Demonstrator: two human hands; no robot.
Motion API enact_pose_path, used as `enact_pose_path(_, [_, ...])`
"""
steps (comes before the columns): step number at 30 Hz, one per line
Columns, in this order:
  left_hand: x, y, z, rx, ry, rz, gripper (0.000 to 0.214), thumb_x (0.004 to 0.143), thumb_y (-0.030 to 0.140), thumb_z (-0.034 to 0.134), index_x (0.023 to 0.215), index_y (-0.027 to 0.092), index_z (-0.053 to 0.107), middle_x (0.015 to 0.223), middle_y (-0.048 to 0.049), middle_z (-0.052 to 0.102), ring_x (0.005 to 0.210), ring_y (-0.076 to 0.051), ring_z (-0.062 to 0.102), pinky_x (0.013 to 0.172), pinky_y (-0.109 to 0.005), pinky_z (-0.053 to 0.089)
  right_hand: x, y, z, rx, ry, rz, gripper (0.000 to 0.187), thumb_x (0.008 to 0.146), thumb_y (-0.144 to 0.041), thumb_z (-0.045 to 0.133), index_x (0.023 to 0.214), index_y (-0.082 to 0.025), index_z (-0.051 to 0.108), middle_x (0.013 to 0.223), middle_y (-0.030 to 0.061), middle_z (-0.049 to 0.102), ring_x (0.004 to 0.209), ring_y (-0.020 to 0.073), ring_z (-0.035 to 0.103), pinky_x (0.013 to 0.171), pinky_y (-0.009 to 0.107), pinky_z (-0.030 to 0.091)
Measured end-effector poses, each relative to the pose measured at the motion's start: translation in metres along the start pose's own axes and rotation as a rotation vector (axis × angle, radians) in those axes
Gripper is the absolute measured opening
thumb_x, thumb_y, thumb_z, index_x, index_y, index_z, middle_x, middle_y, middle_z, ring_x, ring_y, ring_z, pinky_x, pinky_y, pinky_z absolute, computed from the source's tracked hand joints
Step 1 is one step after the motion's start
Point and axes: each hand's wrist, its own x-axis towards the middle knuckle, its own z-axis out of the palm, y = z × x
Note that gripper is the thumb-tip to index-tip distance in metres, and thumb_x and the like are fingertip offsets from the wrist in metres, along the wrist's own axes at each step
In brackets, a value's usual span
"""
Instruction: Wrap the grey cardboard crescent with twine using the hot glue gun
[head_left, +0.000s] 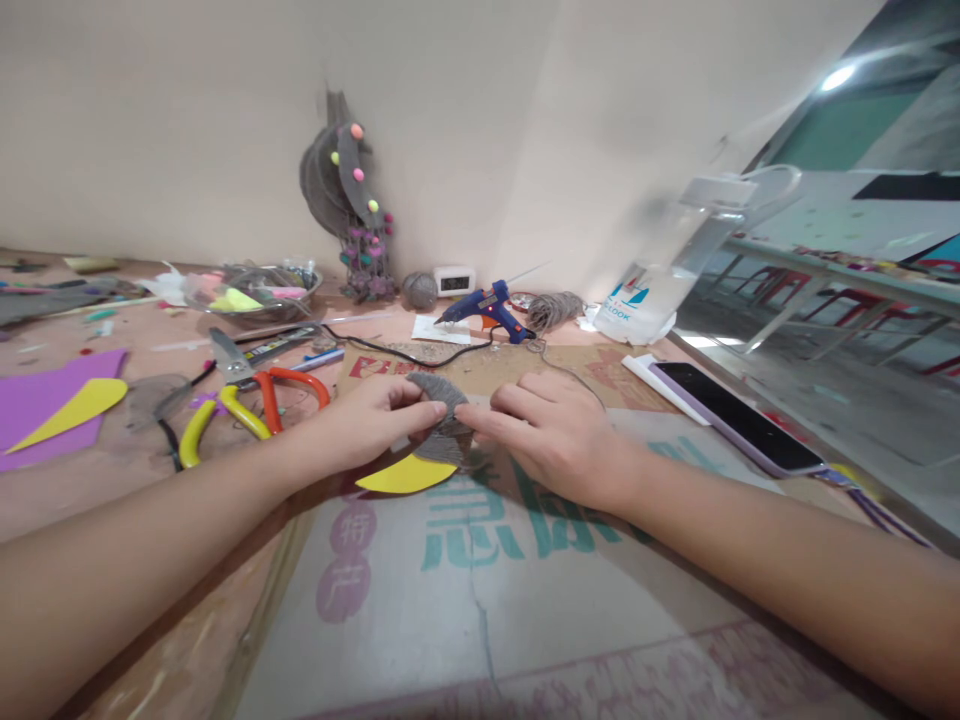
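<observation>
Between my hands is a yellow crescent-shaped foam piece (409,474), its upper part covered with grey yarn (444,450) wound in close rows. My left hand (382,415) pinches the yarn-covered part between thumb and fingers. From the other side my right hand (551,430) has its fingers curled, with the index fingertip pressed at the edge of the yarn. Whether a yarn end is pinched in the right fingers is too small to tell. A printed cardboard sheet (405,620) lies under both hands.
Scissors (255,395) with orange and yellow handles lie left, near purple foam (60,400). A blue glue gun (491,312), yarn coil (555,311) and small clock (454,281) stand behind. At right are a phone (735,415) and water bottle (667,265). A decorated grey moon (337,180) leans on the wall.
</observation>
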Motion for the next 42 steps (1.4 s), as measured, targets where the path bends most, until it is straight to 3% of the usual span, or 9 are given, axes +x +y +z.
enact_pose_path(24, [0.0006,0.0014,0.0012,-0.061,0.022,-0.002,0.034,0.077,0.047,0.048,0.066,0.015,0.053,0.048,0.0049,0.043,0.034,-0.005,0.034,0.032,-0.017,0.022,0.0015,-0.0010,0.0008,0.044,0.061,0.045,0.027,0.089,-0.026,0.041,0.106,-0.021,0.061,0.072,0.0026,0.055,0.066,0.0131,0.043,0.062,0.027,0.032])
enact_pose_path(37, [0.0017,-0.0022,0.0013,-0.008,0.002,0.019,0.035,0.078,0.047,0.047,0.064,0.016,0.052,0.046,0.0050,0.042,0.035,-0.006,0.035,0.033,-0.018,0.019,0.0007,-0.0003,0.0027,0.051,-0.023,0.015,0.028,0.089,-0.028,0.043,0.111,-0.022,0.058,0.074,0.0028,0.056,0.067,0.0135,0.043,0.062,0.027,0.031])
enact_pose_path(42, [0.0028,-0.0055,0.0015,-0.012,-0.002,0.021,0.037,0.078,0.050,0.046,0.070,0.015,0.055,0.051,0.0040,0.045,0.037,-0.006,0.037,0.034,-0.018,0.022,0.0009,-0.0001,0.0033,0.079,0.023,0.027,0.026,0.089,-0.026,0.043,0.109,-0.021,0.059,0.074,0.0027,0.057,0.067,0.0137,0.045,0.061,0.026,0.033])
